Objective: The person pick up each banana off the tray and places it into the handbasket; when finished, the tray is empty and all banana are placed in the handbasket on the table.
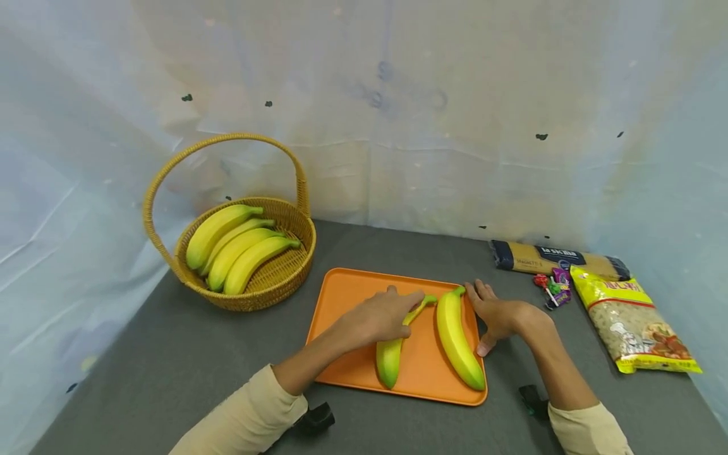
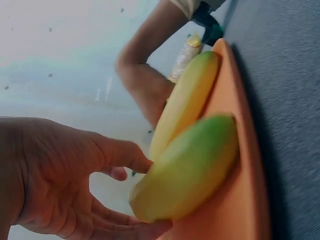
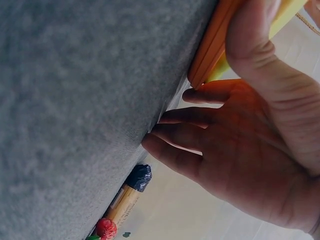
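My left hand (image 1: 382, 316) grips a banana (image 1: 389, 363) lying on the orange tray (image 1: 347, 297). In the left wrist view the thumb and fingers of the left hand (image 2: 60, 175) stand on opposite sides of that banana (image 2: 195, 165). A second banana (image 1: 457, 341) lies along the tray's right side. At the tray's right edge is my right hand (image 1: 500, 316), with its fingers spread. The right wrist view shows the right hand (image 3: 250, 140) with fairly straight fingers, fingertips down by the table and the thumb beside the tray rim (image 3: 212, 50).
A wicker basket (image 1: 290, 281) with a tall handle stands at the back left, several bananas (image 1: 227, 237) inside. To the right lie a spaghetti pack (image 1: 529, 258), wrapped candies (image 1: 554, 287) and a yellow food bag (image 1: 634, 322) on the grey table (image 1: 227, 379). A pale sheet (image 1: 398, 126) hangs behind.
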`<state>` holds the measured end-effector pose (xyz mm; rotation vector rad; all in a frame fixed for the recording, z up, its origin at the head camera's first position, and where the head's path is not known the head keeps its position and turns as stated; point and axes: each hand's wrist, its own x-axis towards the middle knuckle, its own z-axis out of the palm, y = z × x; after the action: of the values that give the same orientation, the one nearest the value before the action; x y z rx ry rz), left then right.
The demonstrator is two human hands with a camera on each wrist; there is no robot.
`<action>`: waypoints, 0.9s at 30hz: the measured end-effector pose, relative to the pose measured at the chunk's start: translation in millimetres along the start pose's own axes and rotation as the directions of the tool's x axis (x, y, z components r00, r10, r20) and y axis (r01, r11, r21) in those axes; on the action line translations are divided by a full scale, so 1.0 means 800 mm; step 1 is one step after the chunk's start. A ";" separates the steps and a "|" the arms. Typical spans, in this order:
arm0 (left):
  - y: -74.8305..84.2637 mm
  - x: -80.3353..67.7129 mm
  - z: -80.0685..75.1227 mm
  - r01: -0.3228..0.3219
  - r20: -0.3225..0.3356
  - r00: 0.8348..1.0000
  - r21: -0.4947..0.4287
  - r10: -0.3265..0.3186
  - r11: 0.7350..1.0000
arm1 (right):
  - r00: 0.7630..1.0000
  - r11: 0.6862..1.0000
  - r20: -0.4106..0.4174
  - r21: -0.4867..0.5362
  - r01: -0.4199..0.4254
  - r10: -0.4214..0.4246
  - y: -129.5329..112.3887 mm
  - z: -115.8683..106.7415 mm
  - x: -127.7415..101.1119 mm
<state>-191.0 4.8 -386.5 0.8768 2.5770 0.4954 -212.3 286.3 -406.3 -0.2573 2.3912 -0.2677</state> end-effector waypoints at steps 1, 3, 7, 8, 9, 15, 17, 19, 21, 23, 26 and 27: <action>-0.003 -0.001 -0.006 -0.006 -0.013 1.000 -0.014 0.006 1.000 | 1.000 1.000 -0.001 -0.006 0.009 -0.009 0.007 0.002 0.005; -0.011 -0.006 -0.024 -0.022 -0.067 0.998 -0.032 0.020 0.999 | 1.000 1.000 -0.004 -0.011 0.027 -0.027 0.023 0.007 0.016; -0.038 -0.030 -0.078 -0.023 -0.288 0.958 -0.040 0.011 0.999 | 0.999 0.999 -0.015 -0.022 0.038 -0.038 0.041 0.015 0.026; -0.047 -0.038 -0.093 -0.013 -0.353 0.936 -0.030 0.002 0.999 | 0.999 0.999 -0.017 -0.014 0.033 -0.033 0.041 0.015 0.025; -0.058 -0.049 -0.107 0.005 -0.409 0.912 -0.027 -0.015 1.000 | 0.999 0.999 -0.017 -0.009 0.035 -0.036 0.038 0.014 0.022; -0.138 -0.115 -0.170 0.128 -0.561 0.808 -0.135 -0.182 0.983 | 1.000 1.000 -0.023 0.002 0.009 -0.009 0.018 0.010 0.001; -0.164 -0.130 -0.180 0.177 -0.558 0.793 -0.172 -0.244 0.969 | 1.000 1.000 -0.023 -0.002 0.011 -0.011 0.020 0.008 -0.001; -0.190 -0.138 -0.185 0.227 -0.546 0.784 -0.190 -0.295 0.955 | 1.000 1.000 -0.026 0.001 0.016 -0.016 0.022 0.007 -0.002; -0.216 -0.139 -0.184 0.294 -0.505 0.792 -0.178 -0.344 0.939 | 0.999 1.000 -0.033 0.004 0.028 -0.028 0.025 0.007 -0.001; -0.240 -0.136 -0.178 0.376 -0.438 0.808 -0.131 -0.394 0.917 | 0.999 1.000 -0.027 0.005 0.028 -0.028 0.028 0.008 0.003; -0.267 -0.130 -0.169 0.474 -0.365 0.804 -0.085 -0.470 0.877 | 0.999 1.000 -0.025 -0.001 0.027 -0.027 0.035 0.010 0.011; -0.272 -0.128 -0.166 0.500 -0.354 0.796 -0.076 -0.492 0.863 | 1.000 1.000 -0.018 -0.003 0.017 -0.017 0.037 0.011 0.015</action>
<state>-284.9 -249.5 -342.8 0.0765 2.9962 0.5032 -218.3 310.9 -428.2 -0.2774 2.4087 -0.2759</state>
